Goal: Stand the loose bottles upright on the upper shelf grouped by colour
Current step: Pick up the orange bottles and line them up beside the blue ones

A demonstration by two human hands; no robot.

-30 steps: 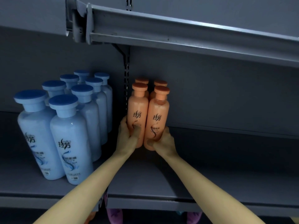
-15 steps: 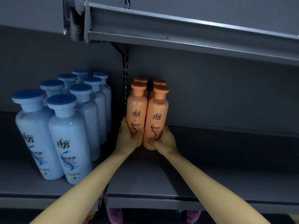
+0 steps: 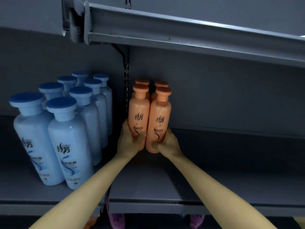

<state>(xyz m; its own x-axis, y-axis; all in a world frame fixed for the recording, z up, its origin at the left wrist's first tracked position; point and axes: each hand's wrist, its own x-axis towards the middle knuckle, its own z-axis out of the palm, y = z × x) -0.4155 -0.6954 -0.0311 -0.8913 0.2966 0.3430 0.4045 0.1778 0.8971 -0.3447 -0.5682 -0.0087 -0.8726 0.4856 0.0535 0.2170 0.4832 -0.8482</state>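
Two orange bottles stand upright side by side on the grey shelf (image 3: 165, 184), close to its back wall. My left hand (image 3: 130, 141) grips the lower part of the left orange bottle (image 3: 139, 111). The right orange bottle (image 3: 160, 116) is held low down by my right hand (image 3: 166, 143). Two more orange bottles (image 3: 160, 84) stand directly behind them, mostly hidden. Several blue bottles (image 3: 69, 142) stand upright in a cluster on the left shelf section.
An upper shelf edge (image 3: 181, 35) overhangs the bottles. A slotted upright post (image 3: 126, 76) separates the blue group from the orange group. Bare shelf surface (image 3: 239, 162) stretches to the right of the orange bottles. Purple items (image 3: 117, 220) show below the shelf's front edge.
Both hands keep their grip on the front orange bottles; these have barely shifted, a touch back toward the rear pair. The view has moved slightly.
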